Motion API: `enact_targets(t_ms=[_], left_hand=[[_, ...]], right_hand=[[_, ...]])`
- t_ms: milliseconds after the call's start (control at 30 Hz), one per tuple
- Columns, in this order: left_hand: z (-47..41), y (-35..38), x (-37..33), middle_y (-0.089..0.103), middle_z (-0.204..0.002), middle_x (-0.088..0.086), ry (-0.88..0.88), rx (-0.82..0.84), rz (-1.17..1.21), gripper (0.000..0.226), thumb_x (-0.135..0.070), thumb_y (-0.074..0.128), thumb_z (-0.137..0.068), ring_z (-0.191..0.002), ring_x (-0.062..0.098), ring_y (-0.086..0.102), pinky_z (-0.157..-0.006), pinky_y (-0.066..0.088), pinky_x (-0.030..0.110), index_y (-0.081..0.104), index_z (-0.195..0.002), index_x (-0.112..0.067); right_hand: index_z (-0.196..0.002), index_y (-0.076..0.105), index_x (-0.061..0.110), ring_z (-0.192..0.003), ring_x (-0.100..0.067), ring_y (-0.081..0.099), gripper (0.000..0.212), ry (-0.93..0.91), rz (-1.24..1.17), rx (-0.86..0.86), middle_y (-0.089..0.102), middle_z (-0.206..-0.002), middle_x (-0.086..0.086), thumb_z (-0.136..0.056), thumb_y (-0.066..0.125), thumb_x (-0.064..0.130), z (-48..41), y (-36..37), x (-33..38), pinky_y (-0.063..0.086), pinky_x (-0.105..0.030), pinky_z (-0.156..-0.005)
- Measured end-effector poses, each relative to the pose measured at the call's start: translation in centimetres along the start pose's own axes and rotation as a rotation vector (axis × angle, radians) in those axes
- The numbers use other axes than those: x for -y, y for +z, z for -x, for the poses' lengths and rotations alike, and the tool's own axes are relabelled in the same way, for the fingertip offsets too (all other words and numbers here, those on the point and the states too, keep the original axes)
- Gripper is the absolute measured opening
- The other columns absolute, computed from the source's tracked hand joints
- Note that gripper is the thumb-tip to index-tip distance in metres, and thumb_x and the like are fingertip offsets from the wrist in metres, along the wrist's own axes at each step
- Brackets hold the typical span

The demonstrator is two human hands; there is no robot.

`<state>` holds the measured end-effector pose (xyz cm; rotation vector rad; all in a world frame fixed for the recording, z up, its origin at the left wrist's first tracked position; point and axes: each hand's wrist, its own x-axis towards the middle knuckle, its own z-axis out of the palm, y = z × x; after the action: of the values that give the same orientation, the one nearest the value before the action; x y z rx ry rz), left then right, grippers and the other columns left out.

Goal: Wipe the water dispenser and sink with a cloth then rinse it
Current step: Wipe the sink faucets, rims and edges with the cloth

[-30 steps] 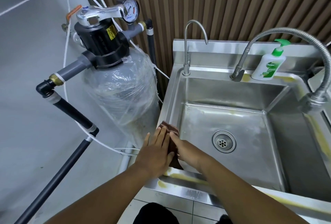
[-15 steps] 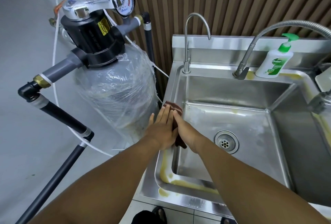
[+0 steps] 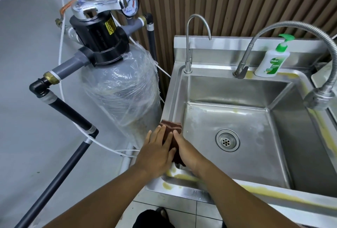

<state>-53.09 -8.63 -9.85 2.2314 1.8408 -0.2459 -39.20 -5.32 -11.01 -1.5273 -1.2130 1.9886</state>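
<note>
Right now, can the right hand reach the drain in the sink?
Probably yes. The right hand presses the brown cloth against the sink's left rim. The drain lies close by on the basin floor, and nothing stands between them.

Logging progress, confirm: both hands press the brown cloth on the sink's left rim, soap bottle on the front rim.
One error: head view shows the soap bottle on the back ledge. The left hand and right hand do press the brown cloth on the sink's left rim.

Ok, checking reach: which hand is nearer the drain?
Right. The right hand sits inside the sink, left of the drain; the left hand is farther left, on its rim.
</note>
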Motion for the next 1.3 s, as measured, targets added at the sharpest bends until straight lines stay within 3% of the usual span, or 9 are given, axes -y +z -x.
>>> enact_targets(t_ms=[100, 333, 500, 667, 733, 867, 1033, 1133, 1300], left_hand=[[2.1, 0.6, 0.1, 0.012, -0.168, 0.013, 0.063, -0.058, 0.010, 0.084, -0.053, -0.005, -0.092, -0.157, 0.027, -0.003, -0.124, -0.011, 0.042, 0.024, -0.161, -0.016], [4.8, 1.0, -0.5, 0.014, -0.169, 0.001, 0.153, -0.072, 0.024, 0.072, -0.045, 0.005, -0.098, -0.157, 0.019, -0.004, -0.122, -0.018, 0.037, 0.017, -0.163, -0.016], [4.6, 2.5, -0.8, 0.043, -0.158, 0.014, 0.079, -0.026, -0.048, 0.066, -0.043, 0.030, -0.101, -0.151, 0.025, 0.030, -0.117, 0.013, 0.045, 0.043, -0.152, -0.003], [1.5, 1.7, 0.3, -0.025, -0.166, -0.001, 0.104, 0.032, 0.022, 0.073, -0.053, 0.008, -0.102, -0.150, 0.011, -0.032, -0.122, -0.017, 0.043, -0.013, -0.161, -0.014], [-0.2, 1.2, 0.7, -0.027, -0.166, -0.001, 0.121, 0.046, 0.004, 0.082, -0.058, -0.005, -0.092, -0.147, 0.011, -0.037, -0.124, -0.017, 0.044, -0.014, -0.161, -0.014], [-3.3, 0.1, 0.8, -0.028, -0.166, 0.000, 0.108, 0.082, -0.022, 0.089, -0.059, -0.011, -0.084, -0.146, 0.013, -0.038, -0.124, -0.016, 0.045, -0.014, -0.161, -0.014], [-7.6, -1.6, 0.8, -0.027, -0.166, 0.002, 0.076, 0.119, -0.014, 0.071, -0.047, 0.016, -0.107, -0.149, 0.015, -0.034, -0.125, -0.014, 0.047, -0.015, -0.160, -0.013], [-10.1, -2.3, 0.8, -0.029, -0.166, 0.001, 0.030, 0.135, 0.006, 0.070, -0.047, 0.016, -0.107, -0.148, 0.014, -0.035, -0.125, -0.013, 0.047, -0.017, -0.159, -0.014], [-14.2, -3.4, 0.5, -0.031, -0.165, 0.002, -0.066, 0.121, 0.042, 0.071, -0.044, 0.018, -0.106, -0.149, 0.016, -0.034, -0.125, -0.011, 0.046, -0.018, -0.159, -0.014]], right_hand=[[-0.132, 0.060, 0.046, -0.112, -0.009, 0.066, 0.076, 0.030, 0.070, 0.040, 0.070, -0.124, 0.009, -0.075, 0.033, 0.089, 1.5, 0.3, -1.0, 0.045, -0.036, -0.107], [-0.118, 0.071, 0.029, -0.107, -0.017, 0.067, 0.093, 0.103, 0.405, 0.071, 0.071, -0.120, -0.001, -0.074, 0.019, 0.093, 3.8, -0.3, 0.3, 0.043, -0.041, -0.107], [-0.115, 0.071, 0.032, -0.110, -0.014, 0.065, 0.083, 0.162, 0.300, 0.070, 0.069, -0.126, 0.002, -0.079, 0.023, 0.089, 3.9, 0.0, 1.2, 0.041, -0.037, -0.110], [-0.124, 0.061, 0.041, -0.109, -0.010, 0.066, 0.051, 0.134, -0.011, 0.100, 0.068, -0.124, 0.003, -0.098, 0.029, 0.071, 2.3, 0.0, 1.2, 0.054, -0.029, -0.096], [-0.128, 0.060, 0.047, -0.111, -0.006, 0.065, 0.050, 0.096, -0.096, 0.096, 0.067, -0.127, 0.008, -0.099, 0.028, 0.071, 1.1, -0.1, 1.2, 0.055, -0.025, -0.085], [-0.138, 0.056, 0.043, -0.114, 0.003, 0.057, 0.056, 0.054, -0.210, 0.087, 0.061, -0.131, 0.015, -0.099, 0.025, 0.070, -1.6, -1.0, 1.4, 0.044, -0.020, -0.097], [-0.133, 0.058, 0.049, -0.113, -0.002, 0.063, 0.060, 0.027, -0.207, 0.036, 0.066, -0.124, 0.015, -0.093, 0.025, 0.080, -5.3, -2.7, 2.8, 0.047, -0.031, -0.106], [-0.144, 0.052, 0.041, -0.127, -0.008, 0.055, 0.071, 0.015, -0.255, 0.043, 0.060, -0.136, 0.011, -0.091, 0.027, 0.082, -7.6, -3.8, 3.8, 0.036, -0.039, -0.117], [-0.132, 0.059, 0.052, -0.129, -0.009, 0.054, 0.071, -0.032, -0.250, 0.021, 0.061, -0.139, 0.012, -0.080, 0.029, 0.089, -11.1, -5.4, 6.0, 0.033, -0.045, -0.119]])
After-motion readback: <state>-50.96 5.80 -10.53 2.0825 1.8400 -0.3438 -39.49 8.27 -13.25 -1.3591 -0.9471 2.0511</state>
